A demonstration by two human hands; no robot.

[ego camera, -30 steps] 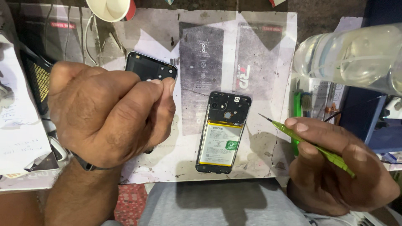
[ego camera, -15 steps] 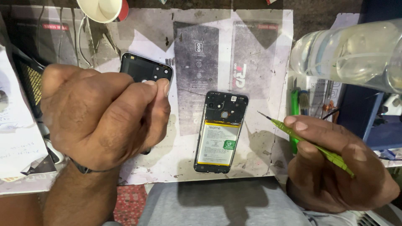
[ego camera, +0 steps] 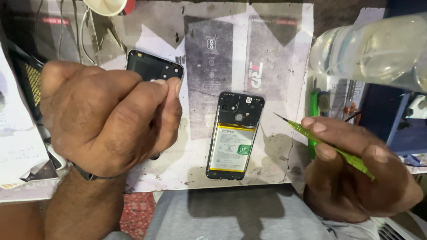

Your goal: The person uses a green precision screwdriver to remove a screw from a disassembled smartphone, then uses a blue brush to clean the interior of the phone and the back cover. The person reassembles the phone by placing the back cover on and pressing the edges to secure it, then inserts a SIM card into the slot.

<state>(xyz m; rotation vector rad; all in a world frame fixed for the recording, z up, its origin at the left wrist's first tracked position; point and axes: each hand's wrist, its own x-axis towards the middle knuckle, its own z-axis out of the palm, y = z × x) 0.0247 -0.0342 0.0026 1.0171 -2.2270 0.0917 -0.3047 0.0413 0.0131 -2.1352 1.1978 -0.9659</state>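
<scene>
- The right hand (ego camera: 356, 173) is at the near right corner of the work mat (ego camera: 284, 58), partly off its right edge. Its fingers (ego camera: 320, 126) are clenched around a thin green tool (ego camera: 331, 146), which runs slanted from the lower right to the upper left. The dark metal tip points toward the opened phone (ego camera: 233, 135) but does not touch it; it stays just beside the phone's upper right corner.
- The opened phone lies flat near the middle of the near edge of the mat, with its long axis going from the near edge to the far edge, a little tilted. The battery, with a white and yellow label, fills its near part; the camera end is at the far part. It lies to the left of the right hand and to the right of the left hand, apart from both. Of the two, the tool tip in the right hand is the nearer.
- The left hand (ego camera: 111, 115) is above the left side of the mat. Its fingers are closed in a pinch on the black back cover (ego camera: 151, 66), thumb and forefinger grasping its right part. The cover is lifted and sticks out beyond the knuckles toward the far left corner.
- At the far right edge a clear plastic bottle (ego camera: 369, 51) lies on its side, blurred and close to the camera.
- At the far edge a white cup (ego camera: 106, 5) is partly visible.
</scene>
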